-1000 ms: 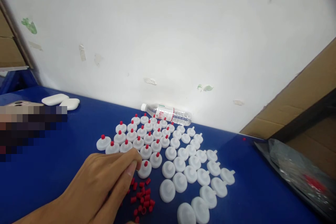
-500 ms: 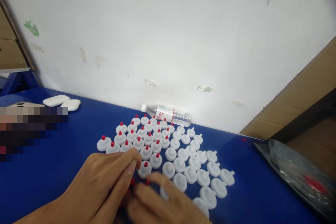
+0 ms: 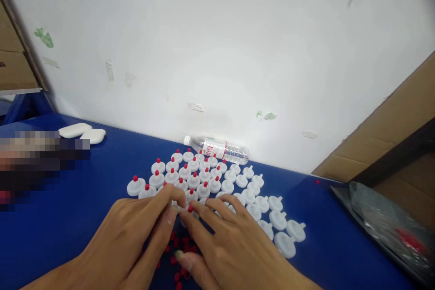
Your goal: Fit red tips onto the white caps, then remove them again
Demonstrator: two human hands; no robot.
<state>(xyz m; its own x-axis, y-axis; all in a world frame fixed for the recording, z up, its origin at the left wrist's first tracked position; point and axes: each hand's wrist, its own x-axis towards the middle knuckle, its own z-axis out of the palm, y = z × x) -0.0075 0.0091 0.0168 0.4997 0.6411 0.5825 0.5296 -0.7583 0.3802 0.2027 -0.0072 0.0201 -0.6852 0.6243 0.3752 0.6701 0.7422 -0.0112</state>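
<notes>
My left hand (image 3: 142, 231) is closed, with index finger and thumb curled towards each other beside the white round plastic pieces. Anything in its pinch is hidden. My right hand (image 3: 227, 235) stretches forward over the pieces, fingers apart and thumb out to the side. Its index fingertip is close to a red cap (image 3: 190, 209) on a white piece partly hidden by the fingers. Several capped white pieces (image 3: 136, 186) stand in rows to the left and behind the hands. Uncapped white pieces (image 3: 284, 244) lie to the right. Loose small red caps (image 3: 177, 276) are scattered between my hands.
A clear plastic bottle (image 3: 234, 152) lies on its side against the white wall. Two white rounded objects (image 3: 93, 136) sit at the left of the blue table (image 3: 112, 167). On the right are a plastic bag (image 3: 380, 222) and cardboard (image 3: 384, 136).
My right hand has moved forward and up from the loose red caps to the capped pieces, its fingers spreading out. My left hand has stayed nearly in place.
</notes>
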